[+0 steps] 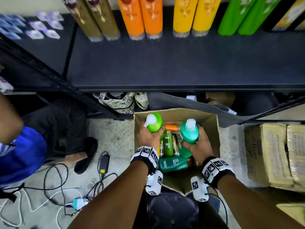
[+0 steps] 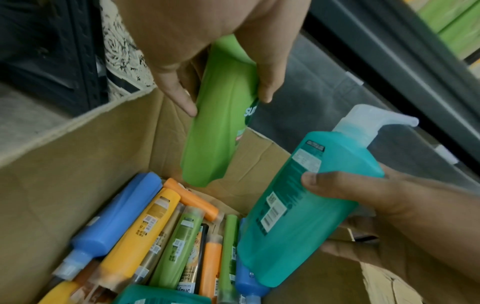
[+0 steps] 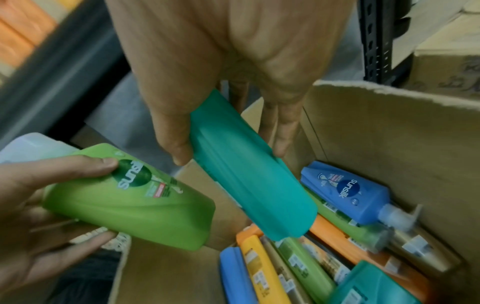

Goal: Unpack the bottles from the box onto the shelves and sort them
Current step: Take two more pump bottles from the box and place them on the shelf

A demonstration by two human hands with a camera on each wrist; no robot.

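An open cardboard box (image 1: 212, 123) stands on the floor below the dark shelf (image 1: 165, 63). My left hand (image 1: 149, 135) grips a light green pump bottle (image 1: 154, 123) above the box's left side; it shows again as the light green pump bottle (image 2: 221, 131) (image 3: 135, 205). My right hand (image 1: 198, 142) grips a teal pump bottle (image 1: 189, 131) over the right side, also seen as the teal pump bottle (image 2: 303, 205) (image 3: 249, 185). Several blue, yellow, orange and green bottles (image 2: 166, 232) lie flat in the box.
Brown, orange, yellow and green bottles (image 1: 148, 17) stand in pairs along the shelf's back. Sealed cartons (image 1: 277, 154) sit to the right on the floor. Cables and a power adapter (image 1: 104, 162) lie at the left, by another person's blue sleeve (image 1: 19, 154).
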